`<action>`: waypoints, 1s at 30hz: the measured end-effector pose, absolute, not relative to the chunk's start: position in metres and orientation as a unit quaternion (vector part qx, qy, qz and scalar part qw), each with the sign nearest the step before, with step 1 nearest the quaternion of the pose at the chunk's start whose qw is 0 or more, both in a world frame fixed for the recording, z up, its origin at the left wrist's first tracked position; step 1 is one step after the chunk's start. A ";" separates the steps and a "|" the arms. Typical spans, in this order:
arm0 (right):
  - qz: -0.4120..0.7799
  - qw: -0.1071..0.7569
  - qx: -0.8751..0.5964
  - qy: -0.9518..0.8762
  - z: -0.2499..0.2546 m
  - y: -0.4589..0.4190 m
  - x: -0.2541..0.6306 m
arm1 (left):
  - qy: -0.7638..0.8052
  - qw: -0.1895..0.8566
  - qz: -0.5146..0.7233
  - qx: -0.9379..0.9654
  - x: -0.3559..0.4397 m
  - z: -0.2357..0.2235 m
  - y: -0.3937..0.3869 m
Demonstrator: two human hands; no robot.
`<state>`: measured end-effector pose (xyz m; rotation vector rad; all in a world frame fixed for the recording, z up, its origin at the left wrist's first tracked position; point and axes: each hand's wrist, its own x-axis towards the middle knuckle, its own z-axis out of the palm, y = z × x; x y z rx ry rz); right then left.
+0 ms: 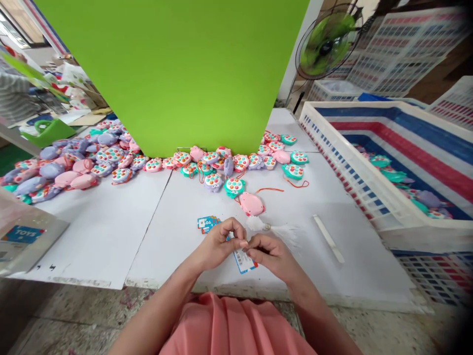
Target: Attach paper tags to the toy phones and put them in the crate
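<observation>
- Right hand (pixel 271 256) pinches the top end of a printed card tag (pixel 244 260).
- Left hand (pixel 218 245) curls nearly closed just beside the tag; anything in its fingertips is too small to tell.
- A pink plastic toy (pixel 251 203) lies just beyond the tag.

A blue-edged white card tag with a barcode (pixel 244 262) sat tilted and partly hidden at lower centre, just below a small loose pile of blue printed cards (pixel 208 224).
</observation>
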<state>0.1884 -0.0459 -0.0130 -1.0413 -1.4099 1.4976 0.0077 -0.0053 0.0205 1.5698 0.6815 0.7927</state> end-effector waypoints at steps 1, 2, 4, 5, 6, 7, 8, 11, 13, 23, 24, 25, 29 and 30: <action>0.583 0.409 -0.418 -0.564 -0.013 -0.045 0.192 | 0.293 0.604 0.336 0.661 0.011 0.017 -0.001; 0.574 0.414 -0.425 -0.565 -0.014 -0.044 0.196 | 0.296 0.604 0.328 0.664 0.014 0.013 0.004; 0.556 0.428 -0.448 -0.553 -0.017 -0.043 0.205 | 0.322 0.552 0.316 0.701 0.024 0.005 0.021; 0.545 0.439 -0.469 -0.539 -0.019 -0.042 0.210 | 0.345 0.505 0.309 0.729 0.030 0.001 0.032; 0.533 0.450 -0.493 -0.520 -0.022 -0.041 0.216 | 0.372 0.443 0.300 0.758 0.036 -0.003 0.045; 0.519 0.462 -0.519 -0.498 -0.024 -0.041 0.221 | 0.402 0.370 0.279 0.790 0.044 -0.007 0.058; 0.505 0.471 -0.543 -0.478 -0.027 -0.041 0.226 | 0.424 0.300 0.240 0.820 0.052 -0.010 0.073; 0.480 0.486 -0.585 -0.437 -0.034 -0.043 0.238 | 0.450 0.174 0.064 0.874 0.081 -0.016 0.115; 0.474 0.488 -0.594 -0.429 -0.037 -0.046 0.242 | 0.459 0.162 0.014 0.873 0.101 -0.019 0.136; 0.457 0.505 -0.608 -0.408 -0.032 -0.058 0.248 | 0.489 0.237 -0.121 0.831 0.142 -0.016 0.172; 0.456 0.507 -0.608 -0.406 -0.030 -0.058 0.247 | 0.481 0.250 -0.105 0.834 0.137 -0.013 0.169; 0.458 0.507 -0.607 -0.406 -0.028 -0.058 0.246 | 0.470 0.265 -0.084 0.838 0.131 -0.010 0.165; 0.504 0.494 -0.581 -0.406 -0.021 -0.055 0.238 | 0.413 0.342 0.024 0.844 0.097 0.001 0.135; 0.522 0.489 -0.572 -0.401 -0.020 -0.053 0.234 | 0.402 0.360 0.044 0.841 0.088 0.003 0.124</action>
